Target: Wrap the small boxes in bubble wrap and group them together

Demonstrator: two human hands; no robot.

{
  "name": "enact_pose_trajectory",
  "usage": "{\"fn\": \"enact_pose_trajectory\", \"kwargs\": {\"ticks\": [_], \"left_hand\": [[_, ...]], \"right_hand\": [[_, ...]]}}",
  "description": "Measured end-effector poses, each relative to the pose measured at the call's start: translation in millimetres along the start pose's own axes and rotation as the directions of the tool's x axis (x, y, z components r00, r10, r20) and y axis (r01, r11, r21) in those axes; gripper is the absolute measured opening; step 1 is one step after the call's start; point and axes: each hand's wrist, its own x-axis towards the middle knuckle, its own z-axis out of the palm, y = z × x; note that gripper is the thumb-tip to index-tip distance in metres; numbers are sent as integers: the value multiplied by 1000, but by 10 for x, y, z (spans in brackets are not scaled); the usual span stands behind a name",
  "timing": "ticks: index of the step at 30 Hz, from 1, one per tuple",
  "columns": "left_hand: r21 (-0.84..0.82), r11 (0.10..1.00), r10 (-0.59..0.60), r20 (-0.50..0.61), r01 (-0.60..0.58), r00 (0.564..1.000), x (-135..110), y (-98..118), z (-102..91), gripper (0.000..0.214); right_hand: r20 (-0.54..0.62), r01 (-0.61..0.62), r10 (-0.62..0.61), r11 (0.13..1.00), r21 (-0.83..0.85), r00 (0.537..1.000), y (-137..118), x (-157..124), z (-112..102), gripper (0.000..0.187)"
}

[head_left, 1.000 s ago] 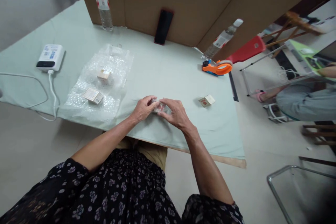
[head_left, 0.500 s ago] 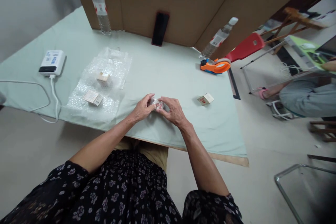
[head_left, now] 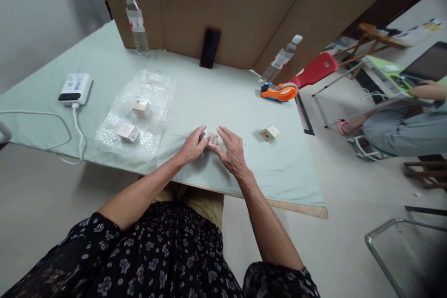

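Left hand (head_left: 193,146) grips a shiny packet (head_left: 211,140); right hand (head_left: 232,149) spreads loosely beside it. Probably light, slick, crushable: hold its ends.

A small packet (head_left: 211,140) in clear, shiny wrap, red marks showing through, sits between the left hand (head_left: 192,146), which grips its left end, and the right hand (head_left: 232,150), near the table's (head_left: 188,170) front edge.

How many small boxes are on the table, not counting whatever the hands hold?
3: a far box and a near box on the bubble wrap, and a third box right of the right hand. Another could be hidden under the left hand.
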Motion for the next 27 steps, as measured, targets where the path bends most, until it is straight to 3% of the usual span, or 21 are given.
{"fn": "enact_pose_trajectory", "kwargs": {"ticks": [3, 8, 14, 18, 21, 27], "left_hand": [[-10, 1000, -10, 11, 10, 1000, 2, 9, -9, 57], [-73, 996, -48, 7, 49, 999, -2, -15, 8, 61], [-77, 997, -28, -42, 25, 999, -54, -72, 70, 62], [100, 990, 110, -147, -96, 983, -169, -130, 116, 61], [268, 944, 245, -189, -190, 951, -284, -182, 155, 60], [481, 821, 397, -94, -308, 913, -391, -231, 214, 52]], "right_hand": [[-4, -58, 58, 996, 72, 998, 96, -14, -33, 61], [142, -66, 47, 989, 131, 989, 168, 72, 20, 80], [160, -96, 80, 991, 92, 984, 58, 135, 93, 49], [174, -90, 69, 989, 120, 982, 110, 127, 57, 47], [150, -112, 91, 983, 143, 985, 290, 137, -11, 49], [14, -212, 212, 969, 130, 977, 910, 323, -300, 42]]}}
